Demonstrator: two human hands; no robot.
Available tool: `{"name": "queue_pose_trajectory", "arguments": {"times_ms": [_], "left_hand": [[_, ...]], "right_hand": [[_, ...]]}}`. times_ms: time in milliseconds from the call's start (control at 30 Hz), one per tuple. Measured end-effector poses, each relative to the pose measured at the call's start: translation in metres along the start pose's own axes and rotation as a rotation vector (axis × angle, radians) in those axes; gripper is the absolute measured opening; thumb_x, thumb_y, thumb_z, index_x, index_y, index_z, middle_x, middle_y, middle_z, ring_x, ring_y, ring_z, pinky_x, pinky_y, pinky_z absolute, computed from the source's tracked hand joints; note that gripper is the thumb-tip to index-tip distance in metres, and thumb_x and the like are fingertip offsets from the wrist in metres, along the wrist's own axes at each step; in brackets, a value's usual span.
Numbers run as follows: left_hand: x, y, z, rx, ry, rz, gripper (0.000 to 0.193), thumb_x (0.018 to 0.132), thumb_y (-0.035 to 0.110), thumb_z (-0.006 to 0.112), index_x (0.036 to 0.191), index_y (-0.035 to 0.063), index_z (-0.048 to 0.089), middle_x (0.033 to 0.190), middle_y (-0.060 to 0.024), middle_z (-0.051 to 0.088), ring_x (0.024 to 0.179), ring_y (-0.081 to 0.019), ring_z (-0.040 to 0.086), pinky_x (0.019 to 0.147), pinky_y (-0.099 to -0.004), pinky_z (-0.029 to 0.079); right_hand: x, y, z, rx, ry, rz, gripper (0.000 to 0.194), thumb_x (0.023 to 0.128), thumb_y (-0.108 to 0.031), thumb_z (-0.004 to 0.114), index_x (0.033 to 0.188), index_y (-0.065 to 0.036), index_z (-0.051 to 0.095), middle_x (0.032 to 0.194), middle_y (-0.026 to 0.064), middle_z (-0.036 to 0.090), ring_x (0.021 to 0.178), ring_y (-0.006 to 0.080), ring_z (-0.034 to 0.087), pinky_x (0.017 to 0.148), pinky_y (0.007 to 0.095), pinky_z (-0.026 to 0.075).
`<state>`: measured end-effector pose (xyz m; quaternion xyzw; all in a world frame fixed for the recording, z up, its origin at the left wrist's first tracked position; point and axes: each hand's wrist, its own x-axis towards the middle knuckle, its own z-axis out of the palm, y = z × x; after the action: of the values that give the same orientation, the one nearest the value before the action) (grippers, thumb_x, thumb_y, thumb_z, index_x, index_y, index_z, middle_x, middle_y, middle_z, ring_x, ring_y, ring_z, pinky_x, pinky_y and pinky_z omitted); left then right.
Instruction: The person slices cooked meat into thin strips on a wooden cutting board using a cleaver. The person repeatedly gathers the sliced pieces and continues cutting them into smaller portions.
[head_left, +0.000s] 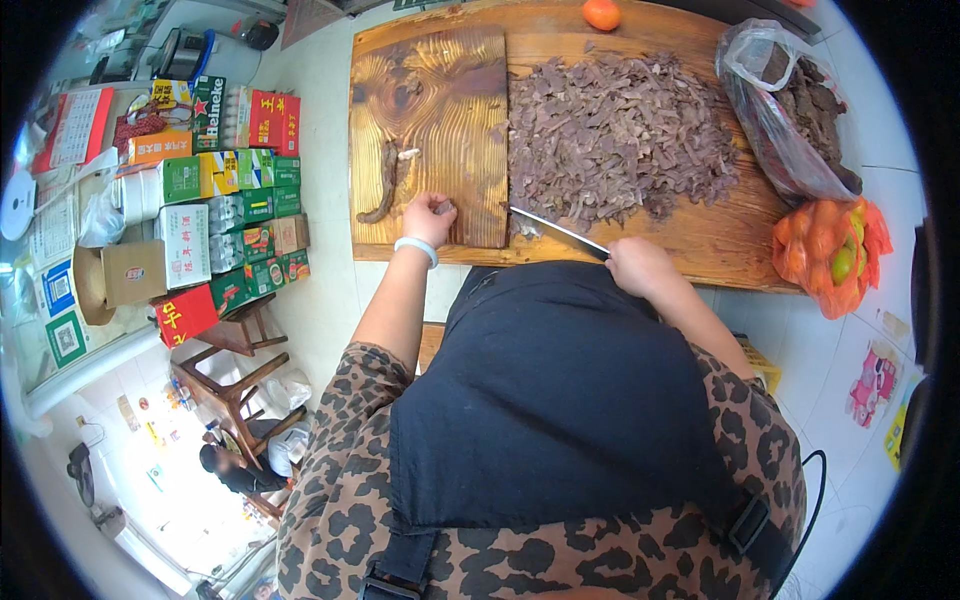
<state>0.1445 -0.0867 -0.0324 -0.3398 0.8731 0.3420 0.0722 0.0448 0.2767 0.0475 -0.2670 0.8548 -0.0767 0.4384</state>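
My left hand (429, 220), with a pale bangle at its wrist, rests at the front of a wooden cutting board (457, 150), its fingers closed around a small piece of dark meat (444, 207). A longer curved strip of dark meat (389, 180) lies on the board just beyond it, beside a small whitish scrap. My right hand (639, 264) grips a knife (559, 231) by its handle; the blade points left, its tip near the board's right edge. A wide heap of sliced brownish meat (615, 142) spreads over the wooden table right of the board.
At the right, a clear plastic bag of dark meat chunks (806, 105) stands near a red net bag of fruit (829, 251). One orange fruit (601, 13) sits at the table's far edge. Stacked drink cartons (255, 187) are at left. A person (244, 465) sits at lower left.
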Motion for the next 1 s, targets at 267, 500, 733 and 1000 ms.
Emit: {"name": "queue_pose_trajectory", "arguments": {"times_ms": [267,500,733,1000], "left_hand": [[-0.013,0.020,-0.002,-0.849,-0.242,-0.193,0.033,0.081,-0.004,0.071,0.111,0.0040,0.061,0.093,-0.0054,0.065,0.086,-0.0172,0.063,0.074,-0.0310,0.055],[-0.052,0.019,0.005,0.169,0.066,0.795,0.020,0.070,0.002,0.078,0.087,0.0048,0.069,0.100,-0.0103,0.068,0.098,-0.0324,0.063,0.087,-0.0409,0.053],[-0.069,0.010,0.016,0.169,0.147,0.868,0.029,0.072,0.002,0.076,0.099,0.0048,0.068,0.101,-0.0111,0.067,0.099,-0.0320,0.062,0.085,-0.0406,0.053],[-0.056,0.015,0.021,0.096,0.126,0.955,0.036,0.074,-0.004,0.070,0.109,0.0043,0.067,0.103,-0.0140,0.065,0.098,-0.0371,0.061,0.083,-0.0438,0.053]], "right_hand": [[0.012,0.006,0.005,0.148,0.201,0.036,0.022,0.092,-0.021,0.058,0.093,-0.001,0.068,0.089,0.0230,0.069,0.087,0.0410,0.067,0.079,0.0494,0.053],[0.006,0.014,0.002,0.138,0.209,0.027,0.023,0.093,-0.022,0.058,0.093,0.000,0.066,0.090,0.0229,0.068,0.087,0.0412,0.066,0.079,0.0494,0.053],[-0.002,-0.004,0.002,0.177,0.158,-0.002,0.023,0.093,-0.022,0.058,0.092,-0.001,0.066,0.090,0.0231,0.068,0.087,0.0409,0.066,0.079,0.0488,0.053],[0.018,-0.054,-0.019,-0.059,0.126,-0.165,0.018,0.088,-0.014,0.056,0.096,-0.001,0.066,0.091,0.0225,0.069,0.086,0.0389,0.068,0.075,0.0491,0.055]]}}
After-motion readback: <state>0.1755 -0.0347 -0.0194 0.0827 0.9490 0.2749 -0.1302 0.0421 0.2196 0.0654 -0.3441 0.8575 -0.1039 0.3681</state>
